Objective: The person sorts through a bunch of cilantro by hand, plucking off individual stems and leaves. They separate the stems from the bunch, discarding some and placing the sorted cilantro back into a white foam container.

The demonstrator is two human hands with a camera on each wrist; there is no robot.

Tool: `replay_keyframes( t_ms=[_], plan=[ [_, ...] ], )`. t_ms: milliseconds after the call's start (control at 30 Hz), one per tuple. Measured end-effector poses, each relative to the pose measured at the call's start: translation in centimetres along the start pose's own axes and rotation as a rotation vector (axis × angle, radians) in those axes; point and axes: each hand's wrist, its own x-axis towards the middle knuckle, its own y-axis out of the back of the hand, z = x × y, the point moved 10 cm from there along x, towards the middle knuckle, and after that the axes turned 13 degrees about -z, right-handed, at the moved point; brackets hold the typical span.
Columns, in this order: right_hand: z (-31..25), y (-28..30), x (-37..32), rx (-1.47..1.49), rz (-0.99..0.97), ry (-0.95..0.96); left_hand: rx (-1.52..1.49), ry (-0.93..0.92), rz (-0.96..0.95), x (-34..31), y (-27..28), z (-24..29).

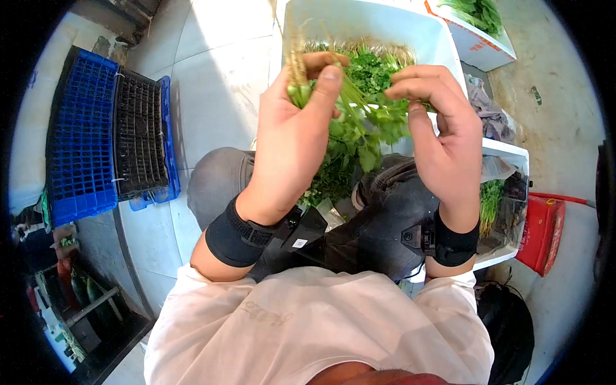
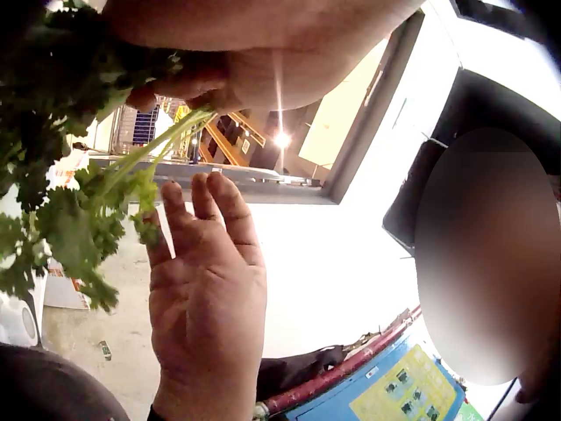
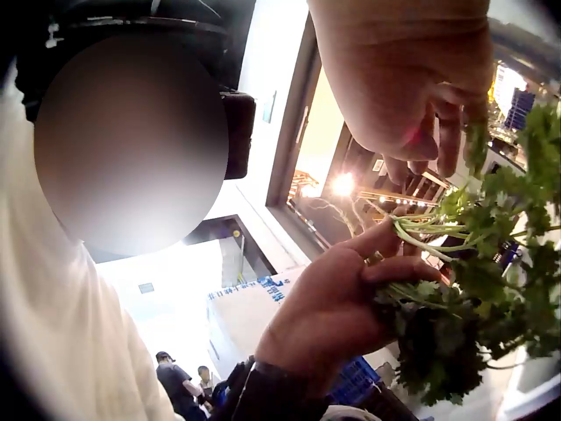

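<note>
In the head view the left hand [image 1: 298, 131] pinches a small bunch of leafy green herbs [image 1: 366, 131] near its pale, rooty stem ends, thumb over the stems. The leaves hang toward the right hand [image 1: 446, 125], whose fingers are loosely bent beside them. In the left wrist view, the right hand [image 2: 209, 298] shows its palm beside the herb leaves [image 2: 74, 228]. The right wrist view has the left hand [image 3: 337, 303] gripping the stems, with leaves [image 3: 491, 272] spreading to the right. Whether the right fingertips touch a leaf I cannot tell.
A white foam box [image 1: 417, 25] behind the hands holds more herbs. Another white box [image 1: 521, 167] with bunched greens stands at the right, beside a red container [image 1: 542, 234]. Blue and black crates [image 1: 83, 135] are at the left. More leaves [image 1: 324, 179] lie between the knees.
</note>
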Motion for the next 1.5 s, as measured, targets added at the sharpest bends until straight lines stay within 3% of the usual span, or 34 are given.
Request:
replay_keyframes(
  t_ms=[167, 333, 467, 533, 667, 767, 833, 867, 933, 1067, 1167, 1300, 1367, 1500],
  plan=[
    [0.0, -0.9, 0.0, -0.012, -0.056, -0.093, -0.065, -0.056, 0.048, 0.1, 0.4, -0.2],
    [-0.1, -2.1, 0.1, -0.237, -0.083, -0.127, -0.077, -0.017, -0.022, -0.2, -0.5, -0.2],
    [-0.2, -1.9, 0.1, -0.157, -0.071, -0.167, -0.086, -0.055, -0.016, -0.2, -1.0, -0.1],
    [0.6, -1.9, -0.1, -0.051, -0.101, -0.279, -0.136, -0.061, -0.071, -0.1, -1.3, -0.4],
    [0.2, -2.2, 0.1, -0.096, -0.099, -0.139, -0.121, -0.052, -0.084, -0.3, -1.7, 0.1],
    [-0.8, -1.5, 0.2, -0.047, -0.017, -0.087, -0.284, -0.024, -0.103, -0.3, -1.7, -0.1],
    [-1.0, -1.2, 0.3, 0.013, -0.011, -0.054, -0.469, -0.133, -0.336, -0.1, -2.9, 0.5],
    [-1.1, -1.1, 0.3, 0.016, -0.012, -0.055, -0.469, -0.131, -0.334, -0.3, -3.1, 0.4],
    [-1.5, -1.8, 0.5, 0.003, -0.094, -0.049, -0.335, -0.106, -0.207, -0.6, -3.2, 1.2],
    [-1.4, -1.5, 0.5, 0.002, -0.062, -0.026, -0.304, -0.101, -0.229, -0.6, -3.6, 1.1],
    [-1.5, -1.2, 0.5, 0.012, -0.015, -0.008, -0.211, -0.119, -0.397, -0.6, -4.3, 1.4],
    [-2.4, -1.6, 0.7, -0.021, -0.05, 0.061, -0.203, -0.171, -0.346, -0.4, -3.8, 0.9],
    [-2.4, -1.6, 0.7, -0.001, -0.05, 0.054, -0.044, -0.294, -0.308, -0.5, -3.6, 2.1],
    [-2.1, -1.9, 0.5, -0.001, -0.084, 0.035, -0.078, -0.281, -0.327, -0.6, -3.8, 1.9]
  ],
)
